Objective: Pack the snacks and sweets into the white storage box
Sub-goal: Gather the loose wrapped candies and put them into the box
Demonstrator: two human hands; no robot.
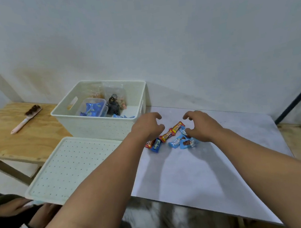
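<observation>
here, both hands reach over a small heap of wrapped sweets on a white sheet. left hand (147, 126): fingers curved, spread, holding nothing, hovering just above the left end of the heap. right hand (201, 127): fingers likewise curved and loose, thumb low beside the light blue wrappers; cannot tell if it touches them, no grip seen. between the two hands lie two red-and-yellow sweets (173, 131) end to end. under the left hand's wrist side, a dark blue sweet (156, 145) and a small red one (148, 144) touching it. below the right hand's thumb, a cluster of light blue sweets (183, 142). white storage box (99, 126) stands just beyond and left of the left hand, lid off; inside it a clear tub with blue packets (92, 108), a dark bagged item (113, 104), more clear containers at the back, loose blue wrappers on the floor of the box. box lid (71, 166) lies flat, near side of the box, left of the left forearm. white sheet (198, 173) spreads under both forearms. far left of the left hand, a pink-handled brush (26, 118) on a plywood bench (4, 140).
</observation>
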